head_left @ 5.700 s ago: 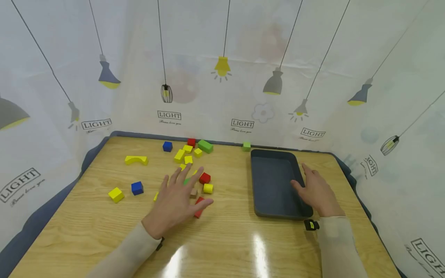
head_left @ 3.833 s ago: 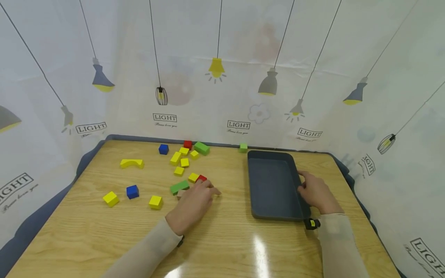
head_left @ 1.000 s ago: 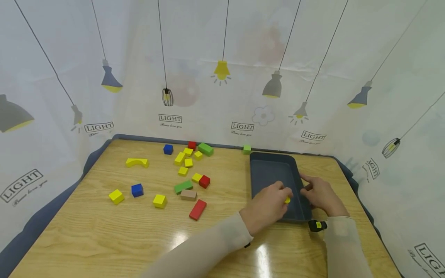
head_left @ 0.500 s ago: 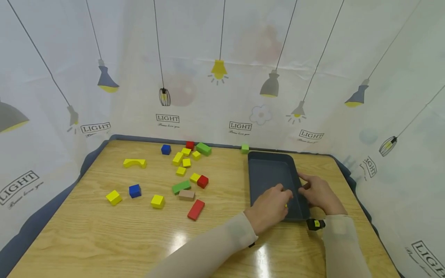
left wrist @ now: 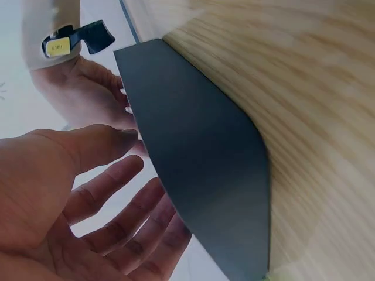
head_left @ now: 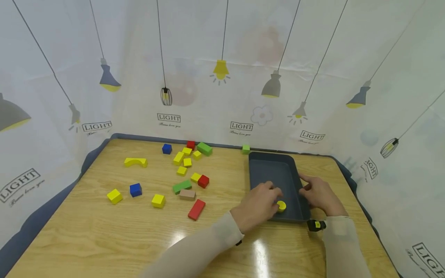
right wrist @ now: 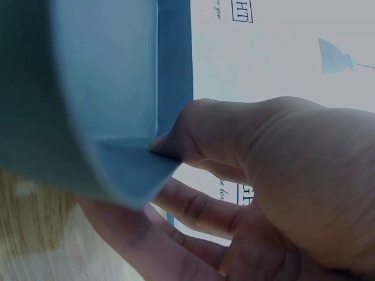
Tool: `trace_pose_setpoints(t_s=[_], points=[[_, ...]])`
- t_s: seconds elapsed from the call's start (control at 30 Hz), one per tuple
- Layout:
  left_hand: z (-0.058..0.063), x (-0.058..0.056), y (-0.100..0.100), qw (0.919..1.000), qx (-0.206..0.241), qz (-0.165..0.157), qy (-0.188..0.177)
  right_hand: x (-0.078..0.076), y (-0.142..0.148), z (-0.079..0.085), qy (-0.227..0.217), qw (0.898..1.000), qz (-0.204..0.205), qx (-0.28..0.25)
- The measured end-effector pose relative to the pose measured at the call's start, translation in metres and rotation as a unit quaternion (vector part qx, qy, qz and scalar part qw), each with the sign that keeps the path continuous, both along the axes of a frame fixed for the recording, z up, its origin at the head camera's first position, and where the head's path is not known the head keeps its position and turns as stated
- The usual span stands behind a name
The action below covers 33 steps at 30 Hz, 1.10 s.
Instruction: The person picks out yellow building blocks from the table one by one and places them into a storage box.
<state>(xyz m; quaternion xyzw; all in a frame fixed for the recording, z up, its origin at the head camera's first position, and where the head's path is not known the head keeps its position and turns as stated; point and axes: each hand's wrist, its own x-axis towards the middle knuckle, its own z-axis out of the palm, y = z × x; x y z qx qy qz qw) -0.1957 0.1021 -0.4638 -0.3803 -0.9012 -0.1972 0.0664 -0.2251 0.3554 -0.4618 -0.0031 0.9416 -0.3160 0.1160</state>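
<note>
A yellow cylinder block [head_left: 281, 206] stands in the near part of the dark grey tray [head_left: 274, 157]. My left hand [head_left: 257, 204] is over the tray's near left side, just left of the cylinder. In the left wrist view nothing shows between its thumb and its spread, relaxed fingers, and the tray's outer wall [left wrist: 193, 158] fills the middle. My right hand [head_left: 321, 195] pinches the tray's right wall; the right wrist view shows the thumb [right wrist: 167, 140] inside and the fingers underneath outside.
Left of the tray lie several loose blocks, among them a red one [head_left: 196, 209], a brown one [head_left: 187, 195], a green one [head_left: 182, 187] and a yellow arch [head_left: 136, 162]. A light green cube [head_left: 246, 149] stands by the tray's far left corner. Printed curtains [head_left: 208, 100] surround the table.
My left hand brought the yellow cylinder from the block group into the tray, let go of it and drew back slightly left. My right hand came to grip the tray's wall.
</note>
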Motion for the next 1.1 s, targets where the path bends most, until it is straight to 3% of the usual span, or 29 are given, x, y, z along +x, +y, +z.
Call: trace_pose_setpoints(t_s=[0.17, 0.53, 0.9, 1.1], points=[[-0.001, -0.004, -0.022, 0.9998, 0.005, 0.015, 0.013, -0.001, -0.001, 0.0, -0.002, 1.0, -0.006, 0.006], [0.008, -0.01, -0.074, 0.9985, 0.016, 0.053, 0.005, 0.0, -0.002, -0.001, -0.006, 1.0, -0.011, 0.012], [0.003, -0.023, -0.134, 0.9931, 0.003, 0.116, -0.017, 0.0, -0.003, 0.0, -0.01, 1.0, -0.016, 0.004], [0.003, -0.031, -0.165, 0.99, 0.006, 0.141, -0.006, 0.0, -0.002, -0.001, -0.012, 1.0, -0.019, 0.0]])
